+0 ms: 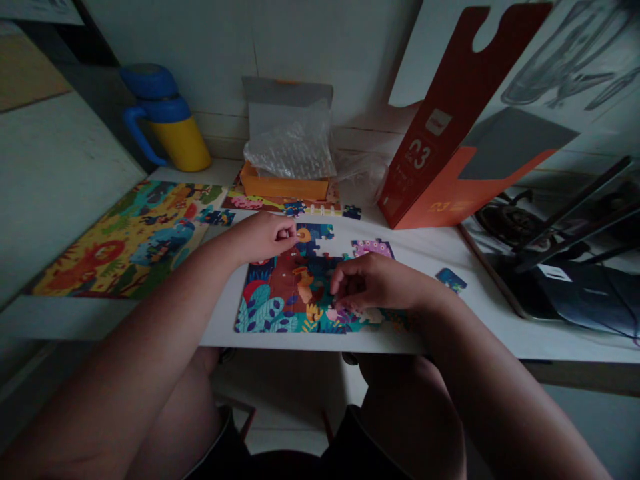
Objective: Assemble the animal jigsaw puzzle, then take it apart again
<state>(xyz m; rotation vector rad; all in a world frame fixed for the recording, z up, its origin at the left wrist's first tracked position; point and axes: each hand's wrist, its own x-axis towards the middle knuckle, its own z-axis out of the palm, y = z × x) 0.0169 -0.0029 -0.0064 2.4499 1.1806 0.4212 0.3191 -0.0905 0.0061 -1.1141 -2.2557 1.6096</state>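
A partly assembled jigsaw puzzle [273,293] with a brown animal and blue leaves lies on the white table, with a gap near its top. My left hand [270,237] is at the puzzle's upper left edge, fingers curled into a pinch; what is between them, if anything, is hidden. Over the right part of the puzzle hovers or rests my right hand [367,283], its fingers loosely bent and slightly apart, with no piece visible in them. A joined purple section [373,249] lies just beyond the right hand. One loose puzzle piece [451,280] sits farther right.
Left lies a yellow animal puzzle [125,247]. More loose pieces [216,216] are near it. Behind stands an open orange box [285,181] with plastic wrap [290,153]. A blue-yellow flask [173,123], a tall orange carton [425,160] and a black device [590,293] border the table.
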